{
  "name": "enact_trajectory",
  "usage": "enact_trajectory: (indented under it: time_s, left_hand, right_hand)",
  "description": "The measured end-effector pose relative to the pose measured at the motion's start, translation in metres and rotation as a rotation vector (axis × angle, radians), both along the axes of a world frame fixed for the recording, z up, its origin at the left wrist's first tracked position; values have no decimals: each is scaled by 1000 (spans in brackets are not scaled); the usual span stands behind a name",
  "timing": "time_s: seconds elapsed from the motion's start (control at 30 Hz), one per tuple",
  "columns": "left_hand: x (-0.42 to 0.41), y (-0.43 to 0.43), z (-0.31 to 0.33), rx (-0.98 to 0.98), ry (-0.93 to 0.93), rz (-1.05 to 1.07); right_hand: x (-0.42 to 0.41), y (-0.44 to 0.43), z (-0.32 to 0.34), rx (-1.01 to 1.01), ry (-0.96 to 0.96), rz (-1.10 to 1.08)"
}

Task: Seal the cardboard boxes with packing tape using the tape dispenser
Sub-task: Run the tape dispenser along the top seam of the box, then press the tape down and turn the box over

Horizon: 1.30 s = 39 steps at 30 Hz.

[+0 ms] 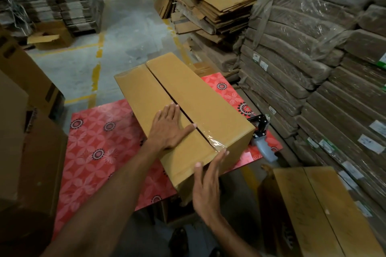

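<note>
Tan cardboard box [188, 98] on red floral-patterned table [100, 148]; grey-handled black tape dispenser [261, 135].

The cardboard box [183, 110] fills the middle of the counter [100, 148]; left of it lies bare cloth (right, the tape dispenser [262, 137] crowds wrapped stacks [313, 89]).

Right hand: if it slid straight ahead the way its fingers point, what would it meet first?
Probably the shiny clear tape end folded over the brown cardboard box's near edge; the right hand's fingertips look almost there already.
</note>
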State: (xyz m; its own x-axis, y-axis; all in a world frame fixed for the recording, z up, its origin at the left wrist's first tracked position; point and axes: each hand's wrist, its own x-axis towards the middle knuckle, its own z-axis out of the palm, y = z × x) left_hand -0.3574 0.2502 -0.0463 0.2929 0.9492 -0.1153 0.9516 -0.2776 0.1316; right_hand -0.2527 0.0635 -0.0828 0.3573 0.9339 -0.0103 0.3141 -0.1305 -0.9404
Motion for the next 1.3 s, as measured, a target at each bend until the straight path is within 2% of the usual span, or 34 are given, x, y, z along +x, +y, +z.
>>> enact_trajectory:
  time_s: [0.1,0.23,0.37,0.47,0.57,0.7,0.83,0.87,1.0,1.07,1.2,1.3]
  left_hand:
    - [-17,-6,2,10,9,38]
    - [-43,-18,4,48,16,170]
    - [-65,-34,3,83,61,313]
    - [-60,-49,8,55,79,331]
    - [-40,-64,16,39,68,274]
    - [-19,-68,17,221,55,112]
    - [4,-47,12,99,-31,-254]
    - [9,-39,10,62,-16,-312]
    - [21,-8,9,-25,18,-355]
    - [27,0,7,-26,11,-339]
    - [41,8,1,-18,-29,-301]
    - [52,16,-3,-6,-59,-267]
  right_hand:
    - [-7,-4,6,-33,-50,70]
    - [-4,12,-3,24,-74,163]
    - [32,58,-7,-20,-23,293]
    - [63,88,4,-18,23,391]
    - [89,117,20,-40,40,382]
    - [111,143,42,-104,41,371]
    - [93,141,45,-190,-308,261]
    - [89,140,45,-176,-295,248]
    - [111,146,31,-137,216,241]
    - [131,151,18,-147,116,91]
    - [187,152,-34,-414,-426,-209]
    - [228,155,-86,-677,-535,-246]
